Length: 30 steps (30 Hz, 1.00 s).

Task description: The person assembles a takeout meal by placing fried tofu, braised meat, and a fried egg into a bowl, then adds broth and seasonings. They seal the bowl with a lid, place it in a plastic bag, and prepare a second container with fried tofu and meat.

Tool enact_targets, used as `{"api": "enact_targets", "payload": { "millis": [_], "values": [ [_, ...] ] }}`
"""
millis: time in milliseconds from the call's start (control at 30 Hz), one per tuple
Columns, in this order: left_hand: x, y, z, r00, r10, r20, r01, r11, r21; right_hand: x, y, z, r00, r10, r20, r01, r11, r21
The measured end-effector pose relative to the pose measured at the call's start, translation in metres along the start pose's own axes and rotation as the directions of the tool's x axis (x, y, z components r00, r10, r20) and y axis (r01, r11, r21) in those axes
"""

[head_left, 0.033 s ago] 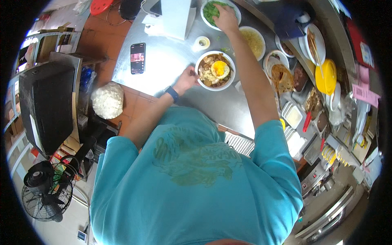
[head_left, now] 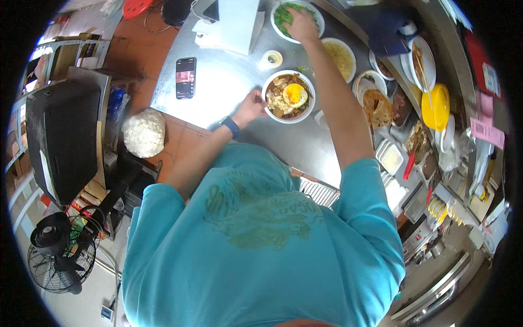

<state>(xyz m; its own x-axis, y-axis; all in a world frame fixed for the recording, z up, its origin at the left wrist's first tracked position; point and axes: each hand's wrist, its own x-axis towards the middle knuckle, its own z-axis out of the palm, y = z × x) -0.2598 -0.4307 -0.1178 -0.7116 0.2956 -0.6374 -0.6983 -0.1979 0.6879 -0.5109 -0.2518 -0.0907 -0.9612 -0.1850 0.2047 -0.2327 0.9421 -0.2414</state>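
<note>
A white bowl of food with a fried egg on top stands on the steel table. Its left rim is between the fingers and thumb of my left hand, which wears a dark blue watch band. My right arm reaches past it to a white bowl of chopped green herbs at the far edge of the view. There my right hand has its fingers down in the herbs, curled on some; the fingertips are partly hidden. Beside my right forearm sits a bowl of pale yellow chopped food.
A small round cup stands behind the egg bowl, and a phone lies at the left of the table. Further right are several food containers, a yellow bowl and a red-handled utensil. A fan stands lower left.
The table and bowls sit slightly further right in the picture. My right fingers have shifted a little in the herbs; my left hand stays at the bowl's rim.
</note>
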Motion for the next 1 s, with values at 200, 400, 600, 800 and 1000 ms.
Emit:
{"api": "enact_targets", "payload": {
  "millis": [200,400,600,800,1000],
  "values": [
    [0.001,0.001,-0.001,0.999,-0.026,0.025,0.027,1.0,-0.015,0.023,0.058,0.015,0.985,0.168,0.048,-0.173,0.974,0.143],
    [-0.001,0.013,-0.003,0.994,-0.089,0.065,0.086,0.996,0.034,-0.02,0.074,-0.014,0.876,0.411,0.254,-0.421,0.391,0.819],
    [-0.002,0.015,-0.005,0.989,-0.114,0.097,0.103,0.988,0.115,-0.142,0.023,-0.104,0.829,0.461,0.316,-0.493,0.338,0.802],
    [0.0,0.008,-0.003,0.994,-0.037,0.102,0.029,0.997,0.073,-0.222,-0.039,-0.111,0.933,0.218,0.287,-0.331,0.833,0.443],
    [-0.008,0.001,0.004,0.998,-0.015,0.064,0.01,0.998,0.069,-0.24,-0.04,-0.132,0.936,0.21,0.283,-0.305,0.884,0.354]
  ]
}}
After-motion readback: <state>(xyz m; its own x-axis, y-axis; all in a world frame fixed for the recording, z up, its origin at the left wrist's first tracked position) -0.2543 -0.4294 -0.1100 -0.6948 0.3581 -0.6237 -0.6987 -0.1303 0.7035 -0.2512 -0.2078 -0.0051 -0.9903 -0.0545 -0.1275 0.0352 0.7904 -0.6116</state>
